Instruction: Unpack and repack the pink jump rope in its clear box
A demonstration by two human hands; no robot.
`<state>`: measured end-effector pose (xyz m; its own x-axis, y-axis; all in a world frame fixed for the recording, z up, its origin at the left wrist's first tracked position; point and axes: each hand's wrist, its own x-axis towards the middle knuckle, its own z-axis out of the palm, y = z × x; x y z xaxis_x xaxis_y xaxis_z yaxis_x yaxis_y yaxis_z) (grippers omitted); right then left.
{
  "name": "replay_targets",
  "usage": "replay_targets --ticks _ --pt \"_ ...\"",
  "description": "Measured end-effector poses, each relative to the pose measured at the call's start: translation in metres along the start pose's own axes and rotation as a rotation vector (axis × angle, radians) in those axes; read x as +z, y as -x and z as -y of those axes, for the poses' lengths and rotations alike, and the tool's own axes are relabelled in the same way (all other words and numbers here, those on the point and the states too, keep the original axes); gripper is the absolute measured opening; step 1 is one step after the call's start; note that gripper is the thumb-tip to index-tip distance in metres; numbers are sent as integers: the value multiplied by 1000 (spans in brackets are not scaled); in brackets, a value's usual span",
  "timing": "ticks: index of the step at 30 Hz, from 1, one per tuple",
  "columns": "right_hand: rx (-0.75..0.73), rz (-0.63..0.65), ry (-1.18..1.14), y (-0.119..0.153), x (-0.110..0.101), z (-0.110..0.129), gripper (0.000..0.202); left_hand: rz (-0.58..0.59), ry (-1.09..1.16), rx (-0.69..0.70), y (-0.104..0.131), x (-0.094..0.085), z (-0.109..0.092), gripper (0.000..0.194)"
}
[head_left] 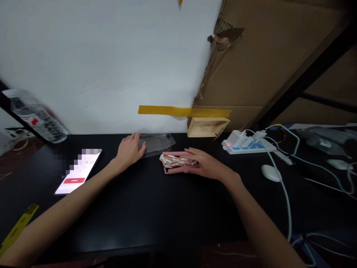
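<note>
A beaded jump rope (177, 160) in pink and white lies bundled on the black table, its two pink handles along the top and bottom of the bundle. My right hand (208, 163) grips its right end, fingers across the upper handle and thumb along the lower one. To the left, a clear flat plastic bag (156, 144) rests near the wall. My left hand (129, 150) lies over the bag's left edge, thumb apart from the fingers; part of the bag is hidden under it.
A lit phone (79, 171) and a water bottle (41, 121) are at the left. An open shallow box (208, 127) stands against the wall. On the right are a white power strip (245, 145), a white mouse (270, 173) and several cables. Yellow tape (181, 111) crosses the wall.
</note>
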<state>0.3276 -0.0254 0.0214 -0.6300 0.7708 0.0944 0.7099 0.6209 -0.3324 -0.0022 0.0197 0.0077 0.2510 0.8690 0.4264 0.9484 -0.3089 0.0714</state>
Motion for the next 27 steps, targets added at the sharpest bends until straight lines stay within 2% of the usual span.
replay_targets --ticks 3,7,9,13,18,21,27 --pt "-25 -28 -4 1 -2 -1 59 0 56 36 2 11 4 50" --pt "10 -92 75 -6 14 2 87 88 137 109 4 28 14 65" --pt "9 -87 103 -9 23 3 91 138 139 149 3 32 21 66" --pt "36 -78 150 -11 32 -2 85 255 117 178 -3 28 37 69" --pt "95 -87 209 -9 33 -2 92 339 79 160 -10 14 48 71" --pt "92 -122 242 -9 35 7 94 333 26 109 -10 10 44 67" --pt "30 -142 304 -9 48 29 80 316 -59 36 -4 11 26 60"
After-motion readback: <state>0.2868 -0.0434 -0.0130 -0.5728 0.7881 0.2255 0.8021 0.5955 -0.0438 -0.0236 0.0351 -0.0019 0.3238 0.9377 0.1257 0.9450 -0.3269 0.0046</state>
